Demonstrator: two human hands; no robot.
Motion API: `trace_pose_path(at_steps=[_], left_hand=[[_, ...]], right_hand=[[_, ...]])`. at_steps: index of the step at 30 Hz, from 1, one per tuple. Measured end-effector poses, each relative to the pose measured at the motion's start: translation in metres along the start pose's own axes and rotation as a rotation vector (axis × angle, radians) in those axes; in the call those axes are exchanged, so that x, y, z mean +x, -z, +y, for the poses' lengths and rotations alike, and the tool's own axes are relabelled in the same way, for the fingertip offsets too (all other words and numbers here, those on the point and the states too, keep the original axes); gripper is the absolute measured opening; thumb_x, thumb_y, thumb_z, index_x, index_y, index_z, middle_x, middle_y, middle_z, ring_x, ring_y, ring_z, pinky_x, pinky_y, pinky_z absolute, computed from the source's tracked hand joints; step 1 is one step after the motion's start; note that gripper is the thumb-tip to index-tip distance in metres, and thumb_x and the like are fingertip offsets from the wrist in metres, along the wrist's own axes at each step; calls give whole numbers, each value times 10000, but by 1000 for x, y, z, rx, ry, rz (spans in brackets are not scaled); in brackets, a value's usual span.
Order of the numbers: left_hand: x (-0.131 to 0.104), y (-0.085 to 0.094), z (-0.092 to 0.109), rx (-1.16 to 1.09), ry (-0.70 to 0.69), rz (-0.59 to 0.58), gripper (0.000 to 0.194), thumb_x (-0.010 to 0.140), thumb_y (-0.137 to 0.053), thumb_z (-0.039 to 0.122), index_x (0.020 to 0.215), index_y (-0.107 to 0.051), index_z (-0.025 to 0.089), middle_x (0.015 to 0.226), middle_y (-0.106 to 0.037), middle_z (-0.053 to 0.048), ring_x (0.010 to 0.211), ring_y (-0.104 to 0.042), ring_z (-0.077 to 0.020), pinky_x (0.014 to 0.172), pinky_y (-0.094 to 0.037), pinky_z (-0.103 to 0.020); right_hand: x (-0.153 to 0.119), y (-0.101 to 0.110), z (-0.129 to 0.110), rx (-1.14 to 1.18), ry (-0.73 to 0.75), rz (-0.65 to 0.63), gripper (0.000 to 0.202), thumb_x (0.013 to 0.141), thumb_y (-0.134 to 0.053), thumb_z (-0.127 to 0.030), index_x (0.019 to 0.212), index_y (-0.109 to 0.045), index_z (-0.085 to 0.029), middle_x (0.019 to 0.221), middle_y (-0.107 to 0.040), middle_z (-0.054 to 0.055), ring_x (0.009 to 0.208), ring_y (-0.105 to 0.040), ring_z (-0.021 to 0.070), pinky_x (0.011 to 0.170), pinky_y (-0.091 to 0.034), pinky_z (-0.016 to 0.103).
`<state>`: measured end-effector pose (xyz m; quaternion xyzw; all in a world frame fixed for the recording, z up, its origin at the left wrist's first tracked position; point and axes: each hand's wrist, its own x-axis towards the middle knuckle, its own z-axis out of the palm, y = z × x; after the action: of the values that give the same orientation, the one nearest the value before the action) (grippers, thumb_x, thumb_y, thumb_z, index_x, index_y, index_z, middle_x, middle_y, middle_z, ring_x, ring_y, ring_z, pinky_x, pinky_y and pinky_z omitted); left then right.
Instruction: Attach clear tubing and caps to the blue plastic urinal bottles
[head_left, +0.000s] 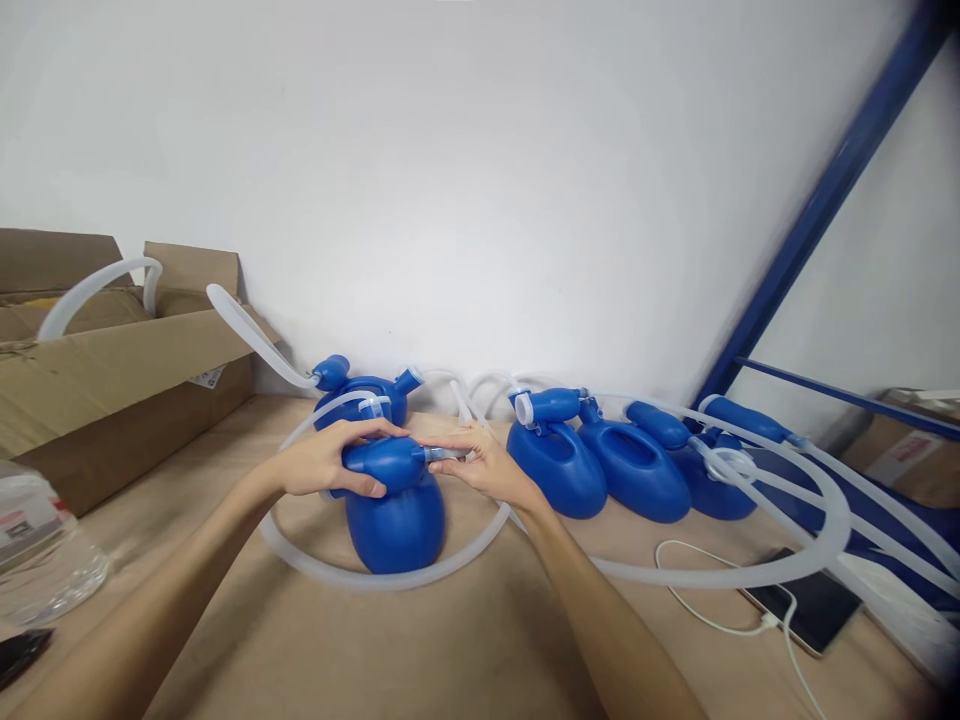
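Observation:
A blue bottle stands on the brown tabletop, its blue top piece lying sideways above the body. My left hand is closed around the left part of that top piece, thumb in front. At its right end a clear connector joins the piece, and my right hand pinches the connector and tube end between thumb and fingers. A translucent tube loops round the front of the bottle.
Behind is another blue bottle; several more stand at right with tubes. An open cardboard box and clear plastic jug are at left. A phone with white cable lies at right, near a blue frame.

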<state>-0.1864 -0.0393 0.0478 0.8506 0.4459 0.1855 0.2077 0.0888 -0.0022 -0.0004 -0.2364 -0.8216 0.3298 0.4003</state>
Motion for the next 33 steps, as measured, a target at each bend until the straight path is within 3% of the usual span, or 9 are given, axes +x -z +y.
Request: trace_pose_path(at_steps=[3, 7, 11, 17, 22, 27, 33], left_hand=[[-1, 0, 0, 17, 32, 4, 722, 749, -789, 585, 1398, -606, 327, 1354, -679, -31, 1245, -629, -315, 1023, -530, -383], [-1, -1, 0, 30, 47, 10, 746, 736, -790, 608, 1406, -604, 337, 1364, -675, -27, 1251, -626, -320, 1022, -533, -382], [-1, 0, 1, 18, 40, -6, 739, 746, -788, 604, 1407, -601, 332, 1375, -668, -32, 1258, -620, -319, 1044, -518, -385], [-1, 3, 3, 17, 53, -60, 747, 766, -783, 586, 1443, -574, 348, 1387, -663, -25, 1255, -620, -308, 1033, -521, -368], [-2, 4, 4, 19, 20, -38, 718, 759, -793, 554, 1424, -602, 360, 1332, -700, -12, 1192, -662, -300, 986, -550, -357], [0, 3, 1, -10, 12, -37, 702, 766, -793, 559, 1410, -608, 348, 1380, -679, -32, 1239, -645, -311, 1019, -544, -390], [2, 0, -3, -9, 11, -15, 696, 810, -753, 599, 1431, -578, 338, 1417, -653, -40, 1290, -611, -316, 1040, -528, -395]], right_hand=[[0, 0, 2, 4, -13, 50, 337, 796, -853, -397, 1101, -826, -257, 1000, -806, 46, 907, -692, 217, 776, -562, 338], [1, -3, 4, 75, -41, 104, 355, 720, -900, -419, 1009, -830, -226, 977, -795, 49, 892, -713, 214, 786, -570, 334], [0, -3, 2, 37, -66, 104, 332, 719, -893, -382, 980, -804, -198, 960, -777, 48, 825, -704, 190, 697, -554, 291], [-1, 6, 0, -9, 14, 23, 270, 769, -847, -327, 981, -761, -182, 944, -756, 36, 898, -704, 186, 837, -556, 318], [-1, 12, -5, -44, -10, -58, 266, 798, -823, -309, 1027, -766, -186, 950, -760, 37, 916, -707, 190, 865, -553, 332], [0, 14, -11, -22, -30, -33, 478, 781, -847, -314, 1239, -732, -241, 1246, -739, 59, 1014, -708, 204, 894, -555, 347], [3, 10, -11, 34, -97, 0, 320, 746, -884, -344, 1026, -808, -208, 1035, -787, 48, 997, -716, 229, 814, -550, 318]])
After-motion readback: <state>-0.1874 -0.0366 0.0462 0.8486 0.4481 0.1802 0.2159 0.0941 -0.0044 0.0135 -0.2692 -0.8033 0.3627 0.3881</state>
